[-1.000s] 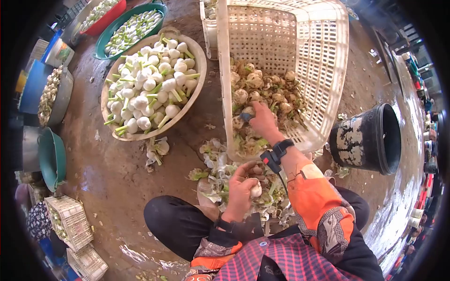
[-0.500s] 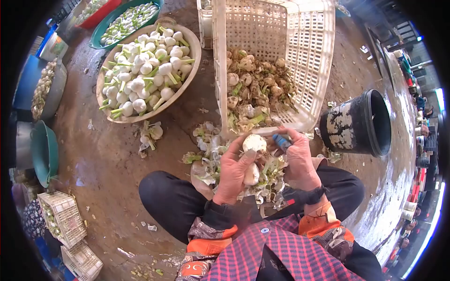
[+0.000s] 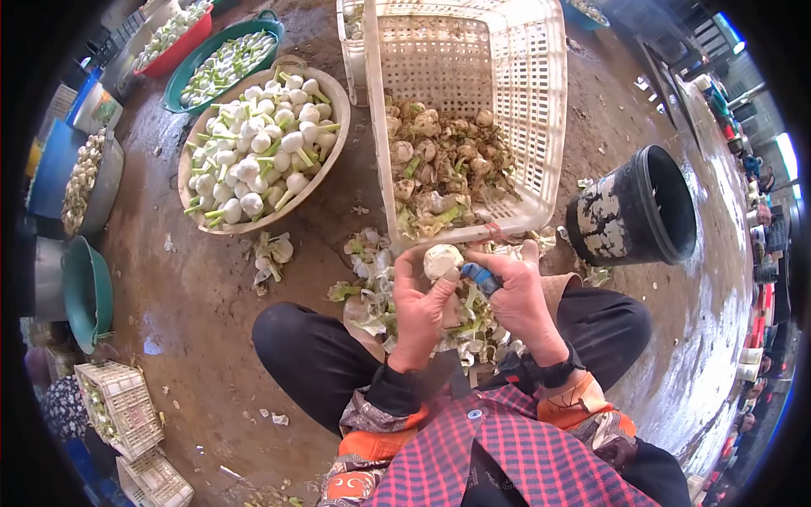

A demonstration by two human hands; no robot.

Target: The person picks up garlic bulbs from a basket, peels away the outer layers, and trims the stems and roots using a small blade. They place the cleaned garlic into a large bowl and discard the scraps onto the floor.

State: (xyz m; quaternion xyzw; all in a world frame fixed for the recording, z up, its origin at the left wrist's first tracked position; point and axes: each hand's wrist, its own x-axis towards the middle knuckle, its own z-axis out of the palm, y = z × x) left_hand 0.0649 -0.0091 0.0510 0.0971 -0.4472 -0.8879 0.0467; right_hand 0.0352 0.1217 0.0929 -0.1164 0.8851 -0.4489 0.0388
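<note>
Between its thumb and fingers my left hand point(image 3: 420, 308) holds a garlic bulb point(image 3: 443, 262), its pale cut face turned up. My right hand point(image 3: 524, 300) is closed close beside the bulb. At its fingers shows a small blue-wrapped tool point(image 3: 481, 278), mostly covered; I cannot tell its kind. Below and around both hands lies a heap of garlic peelings and leaves point(image 3: 372, 262). Just beyond them stands a white plastic crate point(image 3: 528, 110), tipped towards me, with untrimmed, soil-stained garlic bulbs point(image 3: 439, 160) inside.
To the left stands a round basin point(image 3: 332, 160) heaped with clean white garlic. Behind it are a green tub point(image 3: 175, 91) and a red tub point(image 3: 182, 42) of garlic. A black bucket point(image 3: 629, 211) leans at right. Small crates point(image 3: 122, 406) stand at lower left.
The right hand has turned, and its blue-wrapped tool has come in against the bulb. The left hand still holds the bulb. The view has shifted slightly, so the crate and bucket appear further left.
</note>
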